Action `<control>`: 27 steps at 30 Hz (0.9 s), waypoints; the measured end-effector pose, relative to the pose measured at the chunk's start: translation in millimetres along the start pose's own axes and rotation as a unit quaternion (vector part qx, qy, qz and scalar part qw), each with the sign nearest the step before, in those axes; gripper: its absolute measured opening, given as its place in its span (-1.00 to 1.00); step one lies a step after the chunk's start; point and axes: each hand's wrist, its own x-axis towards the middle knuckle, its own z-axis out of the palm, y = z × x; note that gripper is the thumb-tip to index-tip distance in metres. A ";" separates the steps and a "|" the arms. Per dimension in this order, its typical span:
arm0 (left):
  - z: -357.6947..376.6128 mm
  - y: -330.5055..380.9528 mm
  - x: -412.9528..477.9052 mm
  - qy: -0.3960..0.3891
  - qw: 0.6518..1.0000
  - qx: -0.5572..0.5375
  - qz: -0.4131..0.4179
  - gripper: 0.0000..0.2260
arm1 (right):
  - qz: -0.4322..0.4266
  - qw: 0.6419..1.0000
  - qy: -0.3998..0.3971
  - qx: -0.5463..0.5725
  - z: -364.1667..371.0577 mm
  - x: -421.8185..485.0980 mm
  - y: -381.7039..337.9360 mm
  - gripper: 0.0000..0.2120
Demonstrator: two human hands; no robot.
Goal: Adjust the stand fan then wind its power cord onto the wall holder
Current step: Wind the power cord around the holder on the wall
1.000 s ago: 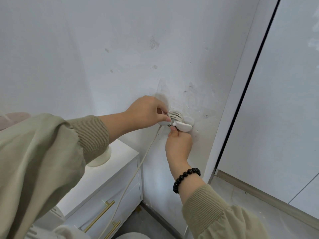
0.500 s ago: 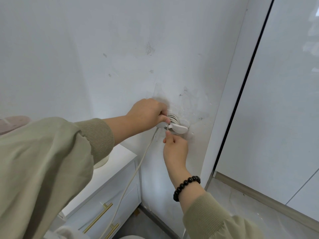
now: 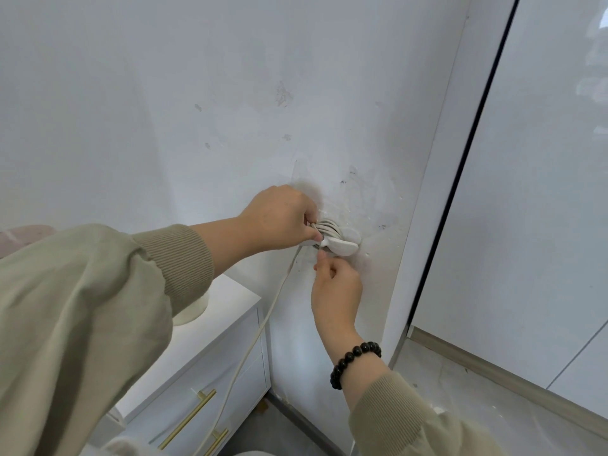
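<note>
Two hands meet at the holder [image 3: 342, 246] on the wall [image 3: 197, 93]. The left hand [image 3: 279, 218], at its 9 o'clock, pinches the cord [image 3: 327, 227] coils wound there, its fingertips partly hidden. The right hand [image 3: 335, 287], at 6 o'clock, has curled fingers and its thumb raised to the holder's underside; whether it grips anything is unclear. Loose cord drops toward 7 o'clock past the cabinet [image 3: 214, 340], cut off at the bottom edge.

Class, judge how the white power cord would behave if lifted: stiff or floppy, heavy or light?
Probably floppy: the power cord hangs in a slack curve below the wall holder and wraps tightly round it. Likely light for its length: the left hand holds it with a fingertip pinch.
</note>
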 end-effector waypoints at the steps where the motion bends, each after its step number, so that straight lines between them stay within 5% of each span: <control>1: 0.3 0.4 0.5 -0.001 1.000 -0.006 -0.007 -0.77 | -0.025 1.000 0.002 -0.017 -0.6 -1.2 2.0 -0.63; 11: -0.6 0.9 -0.5 0.002 0.999 -0.028 -0.026 -0.78 | -0.071 0.993 0.016 -0.091 7.3 1.3 8.4 -0.61; 20: 3.9 -1.5 -1.8 0.021 0.994 -0.076 -0.075 -0.79 | 0.062 0.995 0.039 0.063 12.1 12.2 -8.1 -0.75; 27: 5.8 -4.3 1.4 0.001 0.980 -0.173 -0.101 -0.82 | 0.186 0.965 0.027 0.181 15.7 10.8 -7.6 -0.61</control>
